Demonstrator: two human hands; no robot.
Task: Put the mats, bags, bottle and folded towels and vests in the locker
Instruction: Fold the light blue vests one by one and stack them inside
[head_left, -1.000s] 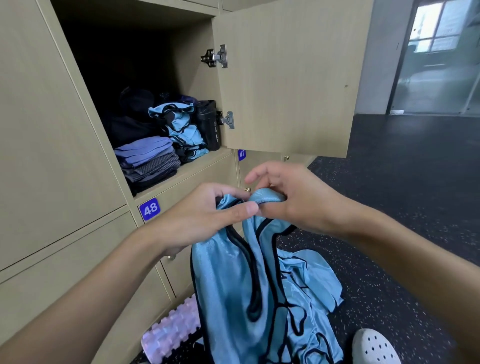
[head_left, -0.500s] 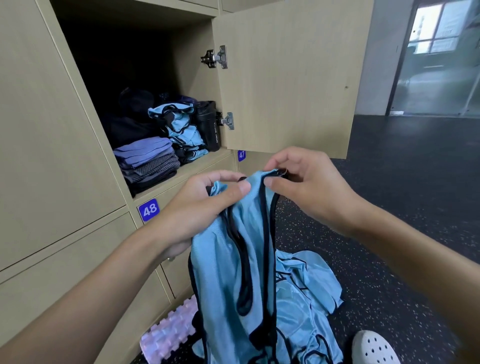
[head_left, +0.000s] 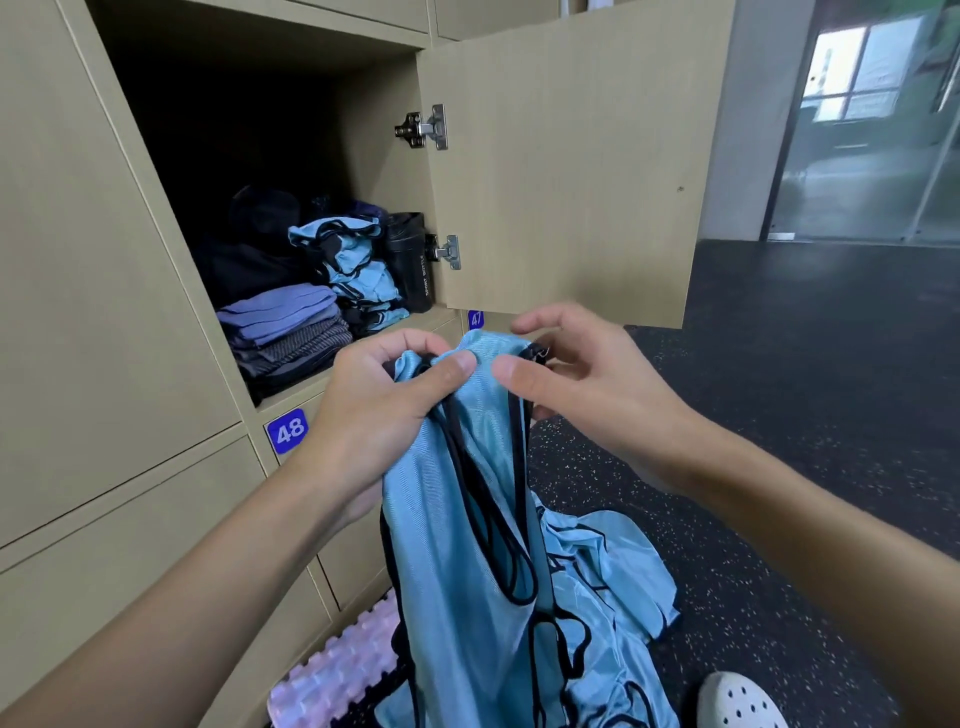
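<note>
Head view: the left hand (head_left: 384, 410) pinches the bunched top of a light-blue vest (head_left: 467, 545) with black trim, thumb pressed on the fabric; the right hand (head_left: 587, 384) sits at its 3 o'clock, fingers loosely spread, thumb near the cloth, grip unclear. At 11 o'clock the open locker (head_left: 363, 374) holds folded towels (head_left: 285, 332), folded vests (head_left: 353, 270) and a black bottle (head_left: 410, 260). More vests (head_left: 608, 571) lie on the floor at 5 o'clock

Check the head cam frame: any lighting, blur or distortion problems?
Head view: the locker interior is in deep shadow, so the dark items at the back are unreadable; the window at top right is blown out; wide-angle bending shows on the locker door edges; the vest and both hands are sharp, with no obvious motion blur.
</note>
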